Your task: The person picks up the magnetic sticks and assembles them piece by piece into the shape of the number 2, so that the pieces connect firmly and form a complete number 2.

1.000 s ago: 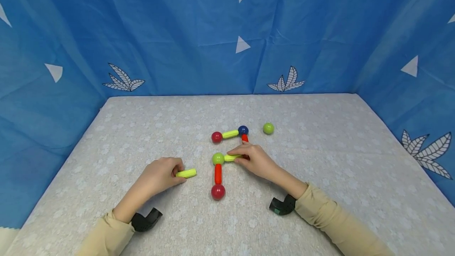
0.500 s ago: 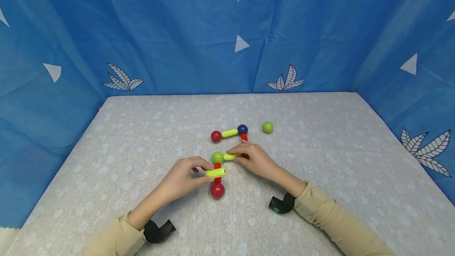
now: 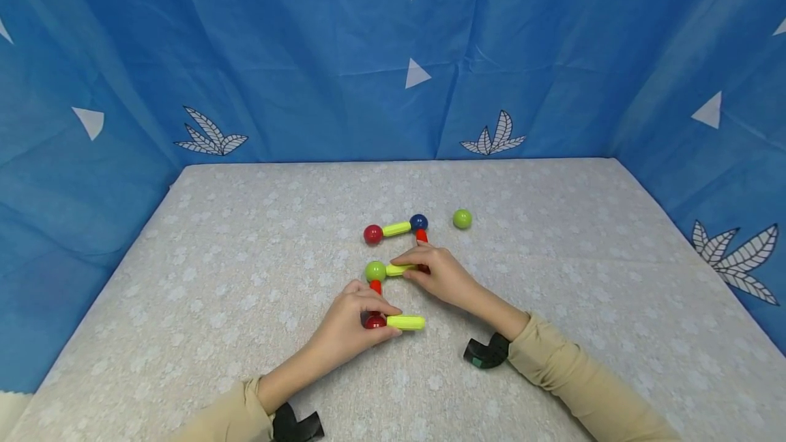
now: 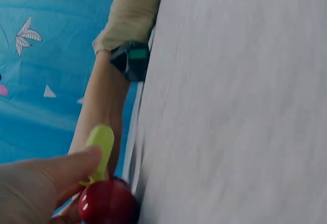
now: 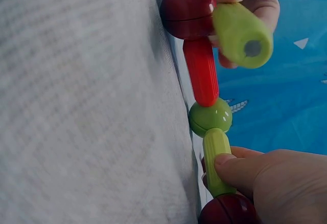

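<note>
My left hand (image 3: 350,322) pinches a yellow-green magnetic rod (image 3: 406,322) between thumb and fingers. In the left wrist view, that rod's near end is at the red ball (image 4: 108,202). A grey disc shows in its free end in the right wrist view. From this ball a red rod (image 5: 201,72) runs to a green ball (image 5: 210,117). My right hand (image 3: 445,278) pinches a second yellow-green rod (image 3: 398,270) joined to the green ball. Its other end meets another red ball (image 5: 229,210), mostly hidden by the right hand in the head view.
Behind the hands, a red ball (image 3: 372,234), a yellow-green rod (image 3: 396,228) and a blue ball (image 3: 419,223) form a line. A red rod (image 3: 421,235) leads from the blue ball toward the right hand. One green ball (image 3: 462,219) lies apart at the right.
My left hand has carried its rod rightward, over the red rod, then nearer to me, bringing it to the near red ball. My right hand keeps its grip in place.
</note>
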`<act>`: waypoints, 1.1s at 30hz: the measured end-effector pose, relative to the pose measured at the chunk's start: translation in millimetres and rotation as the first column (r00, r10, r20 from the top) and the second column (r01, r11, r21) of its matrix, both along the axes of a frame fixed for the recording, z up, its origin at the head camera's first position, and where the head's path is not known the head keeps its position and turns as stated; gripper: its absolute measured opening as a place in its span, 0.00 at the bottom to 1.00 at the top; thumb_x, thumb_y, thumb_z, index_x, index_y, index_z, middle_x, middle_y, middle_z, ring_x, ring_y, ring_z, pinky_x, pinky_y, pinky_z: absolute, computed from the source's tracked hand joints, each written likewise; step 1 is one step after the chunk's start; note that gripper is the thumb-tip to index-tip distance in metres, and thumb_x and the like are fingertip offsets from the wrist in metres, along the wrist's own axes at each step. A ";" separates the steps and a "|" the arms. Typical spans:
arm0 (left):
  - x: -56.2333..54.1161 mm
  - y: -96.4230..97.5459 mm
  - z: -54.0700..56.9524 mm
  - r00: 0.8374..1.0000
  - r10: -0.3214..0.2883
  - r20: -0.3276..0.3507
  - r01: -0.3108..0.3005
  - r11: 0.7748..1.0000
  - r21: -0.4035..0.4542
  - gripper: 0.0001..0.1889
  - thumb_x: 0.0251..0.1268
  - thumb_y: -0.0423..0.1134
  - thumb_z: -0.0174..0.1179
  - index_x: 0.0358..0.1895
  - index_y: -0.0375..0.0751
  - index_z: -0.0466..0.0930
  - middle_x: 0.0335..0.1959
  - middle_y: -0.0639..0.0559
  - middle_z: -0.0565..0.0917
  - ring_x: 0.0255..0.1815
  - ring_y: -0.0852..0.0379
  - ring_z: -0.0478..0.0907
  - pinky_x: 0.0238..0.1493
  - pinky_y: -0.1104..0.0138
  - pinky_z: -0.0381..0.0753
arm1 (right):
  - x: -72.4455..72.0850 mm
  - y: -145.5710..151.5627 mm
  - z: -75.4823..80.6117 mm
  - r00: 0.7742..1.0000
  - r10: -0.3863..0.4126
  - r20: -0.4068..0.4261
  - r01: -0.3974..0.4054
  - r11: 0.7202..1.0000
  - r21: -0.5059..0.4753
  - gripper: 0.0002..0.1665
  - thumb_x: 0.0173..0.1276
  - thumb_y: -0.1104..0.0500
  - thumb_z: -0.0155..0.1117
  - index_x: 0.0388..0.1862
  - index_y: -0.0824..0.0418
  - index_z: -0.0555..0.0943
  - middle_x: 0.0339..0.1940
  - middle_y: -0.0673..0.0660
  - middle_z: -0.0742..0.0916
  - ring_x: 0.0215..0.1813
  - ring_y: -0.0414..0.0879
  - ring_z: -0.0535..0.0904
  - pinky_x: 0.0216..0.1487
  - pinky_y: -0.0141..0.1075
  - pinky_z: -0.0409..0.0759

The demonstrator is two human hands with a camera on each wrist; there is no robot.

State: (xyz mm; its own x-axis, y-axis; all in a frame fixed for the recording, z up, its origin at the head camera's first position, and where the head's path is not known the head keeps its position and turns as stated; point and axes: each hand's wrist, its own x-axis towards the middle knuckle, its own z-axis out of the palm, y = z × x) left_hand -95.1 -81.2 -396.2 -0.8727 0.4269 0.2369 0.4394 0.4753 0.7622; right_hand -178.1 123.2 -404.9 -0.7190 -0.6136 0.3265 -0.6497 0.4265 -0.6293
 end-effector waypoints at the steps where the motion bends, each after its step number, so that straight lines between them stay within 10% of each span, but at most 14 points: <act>1: 0.8 1.5 -1.9 1.000 0.008 -0.007 -0.008 1.000 0.001 0.11 0.43 0.39 0.75 0.34 0.51 0.88 0.31 0.71 0.81 0.39 0.61 0.67 0.38 0.66 0.70 | 0.0 0.0 0.0 1.000 -0.001 0.000 0.001 1.000 0.000 0.16 0.57 0.71 0.68 0.46 0.62 0.84 0.42 0.52 0.86 0.48 0.43 0.79 0.66 0.44 0.54; 11: 6.3 6.9 -17.5 0.991 0.071 -0.113 -0.074 0.997 -0.018 0.14 0.40 0.41 0.76 0.35 0.50 0.88 0.33 0.71 0.81 0.40 0.64 0.64 0.40 0.66 0.67 | 0.4 -0.3 2.1 1.000 -0.015 0.000 0.015 1.000 0.008 0.16 0.58 0.70 0.67 0.46 0.62 0.84 0.42 0.52 0.86 0.48 0.43 0.79 0.66 0.42 0.55; 33: 9.4 9.1 -25.3 0.988 0.092 -0.123 -0.093 0.996 -0.005 0.13 0.42 0.41 0.75 0.36 0.50 0.87 0.35 0.64 0.83 0.37 0.64 0.74 0.38 0.68 0.74 | -0.1 0.8 0.6 1.000 -0.014 0.006 0.014 1.000 0.002 0.15 0.58 0.70 0.67 0.45 0.62 0.84 0.42 0.51 0.86 0.47 0.42 0.79 0.66 0.42 0.55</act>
State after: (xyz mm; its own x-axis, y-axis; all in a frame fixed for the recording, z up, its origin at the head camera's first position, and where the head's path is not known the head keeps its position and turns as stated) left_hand -85.7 -72.1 -421.5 -0.8733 0.3488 0.3402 0.4828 0.5263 0.6999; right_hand -178.1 124.0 -404.3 -0.7293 -0.6044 0.3207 -0.6399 0.4366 -0.6323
